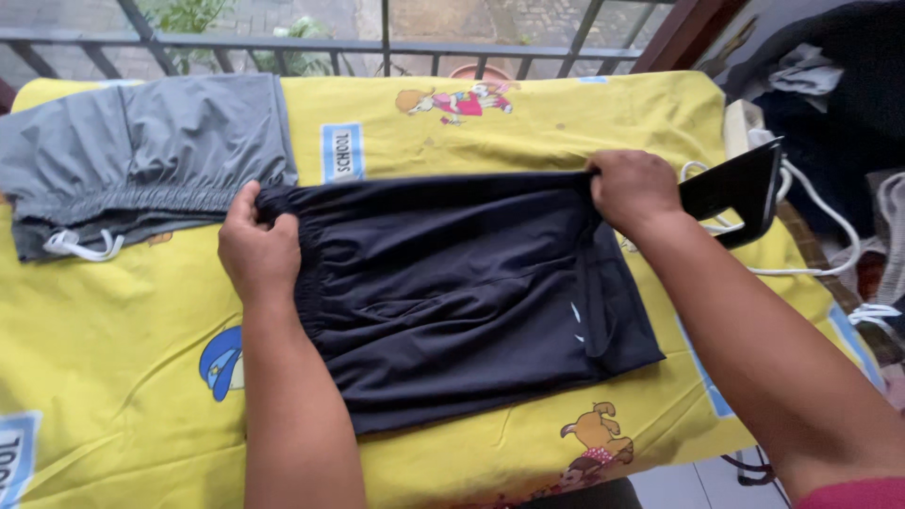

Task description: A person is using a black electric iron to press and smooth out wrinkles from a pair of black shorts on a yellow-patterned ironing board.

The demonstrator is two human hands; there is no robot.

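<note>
Head view, left hand (256,253) and right hand (633,188) each pinching black shorts (452,292), blue rectangular label (342,152) above

Printed label patches on the sheet; no packages, signs or screens.

On the yellow sheet (113,311), one upright rectangular patch (342,151) sits at 11 o'clock from the frame's middle, white with a pale blue border and blue lettering, just beyond the top edge of the black shorts (452,283). A second patch (14,457) of the same colours lies at 8 o'clock, cut off by the frame's corner. A blue strip (705,382) at 4 o'clock looks like the edge of a third, mostly hidden. At 3 o'clock on the shorts, near the hem, is a small white mark (577,322), too small to make out.
</note>
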